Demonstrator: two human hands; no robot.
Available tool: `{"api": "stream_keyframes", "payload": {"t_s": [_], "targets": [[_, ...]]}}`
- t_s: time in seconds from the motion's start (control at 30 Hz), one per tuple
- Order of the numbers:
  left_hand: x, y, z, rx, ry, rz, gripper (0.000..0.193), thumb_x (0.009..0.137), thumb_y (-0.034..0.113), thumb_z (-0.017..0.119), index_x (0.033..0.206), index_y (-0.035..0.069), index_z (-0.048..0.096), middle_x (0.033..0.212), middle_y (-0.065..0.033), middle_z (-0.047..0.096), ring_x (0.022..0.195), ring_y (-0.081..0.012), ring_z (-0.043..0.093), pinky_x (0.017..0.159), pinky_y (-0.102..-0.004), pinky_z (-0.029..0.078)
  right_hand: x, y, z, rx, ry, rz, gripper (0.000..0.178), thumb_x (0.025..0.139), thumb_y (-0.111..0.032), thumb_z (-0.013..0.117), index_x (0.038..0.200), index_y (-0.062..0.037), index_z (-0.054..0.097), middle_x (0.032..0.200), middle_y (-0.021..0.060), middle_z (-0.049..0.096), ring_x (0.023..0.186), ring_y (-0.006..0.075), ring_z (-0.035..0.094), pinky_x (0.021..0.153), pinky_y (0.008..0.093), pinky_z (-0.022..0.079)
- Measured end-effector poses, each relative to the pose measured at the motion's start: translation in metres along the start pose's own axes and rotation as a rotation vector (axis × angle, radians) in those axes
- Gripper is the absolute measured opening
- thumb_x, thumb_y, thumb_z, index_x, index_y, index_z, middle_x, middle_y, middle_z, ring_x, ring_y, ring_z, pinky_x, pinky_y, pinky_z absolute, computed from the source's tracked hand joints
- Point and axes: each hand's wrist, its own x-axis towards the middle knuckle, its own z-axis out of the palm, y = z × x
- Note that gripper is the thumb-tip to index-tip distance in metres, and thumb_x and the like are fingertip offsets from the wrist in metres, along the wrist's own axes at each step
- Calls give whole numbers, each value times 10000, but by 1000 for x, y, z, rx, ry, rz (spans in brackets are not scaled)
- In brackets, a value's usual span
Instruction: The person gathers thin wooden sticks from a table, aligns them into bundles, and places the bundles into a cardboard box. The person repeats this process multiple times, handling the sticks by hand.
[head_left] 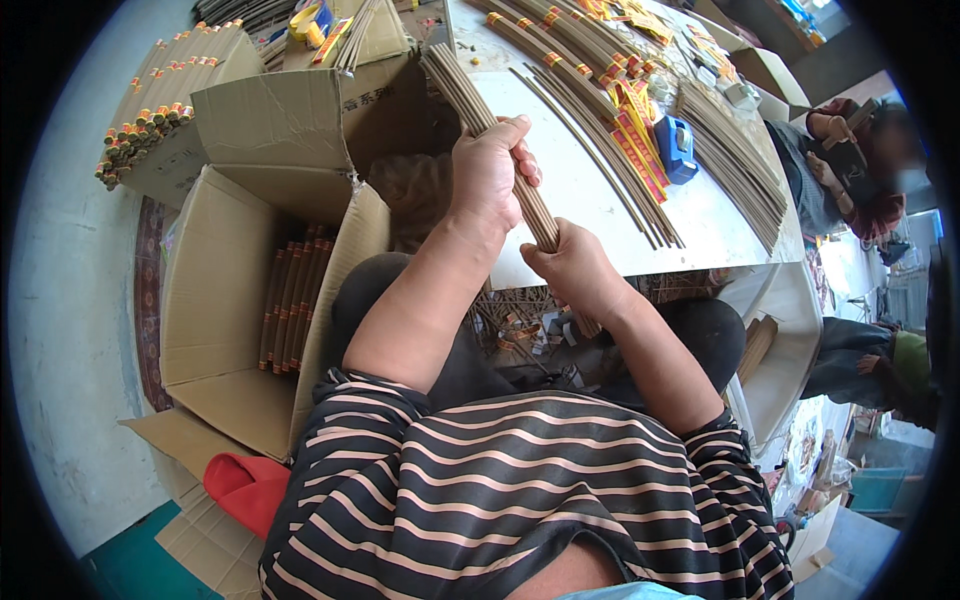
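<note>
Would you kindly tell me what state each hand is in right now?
Left hand: closed around the upper part of a bundle of brown sticks.
Right hand: closed around the same bundle, lower down.

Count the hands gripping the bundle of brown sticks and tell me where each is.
2. The left hand is higher up the bundle of brown sticks; the right hand is lower down. No other hand shows on it.

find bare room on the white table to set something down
Bare white table shows between the held bundle and loose sticks, and between those and the rightmost stick pile. The far end, with banded bundles, is crowded.
</note>
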Motion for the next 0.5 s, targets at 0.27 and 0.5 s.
{"api": "stream_keyframes", "payload": {"t_s": [0.27,0.5], "targets": [[-2,14,2,-184,-258,-39,74,824,64,570,814,99,506,539,36,432,419,-75,402,403,-233,342,-5,-3,-17,732,-486,127,158,837,-113,608,799,-50,467,517,17,486,320,104,432,328,230,358],[-3,10,6,26,-1,73,82,816,74,582,813,96,504,546,36,446,422,-86,411,422,-252,368,-1,-5,1,-320,168,-69,305,830,-225,613,852,62,514,629,210,568,609,282,590,588,391,452]]}}
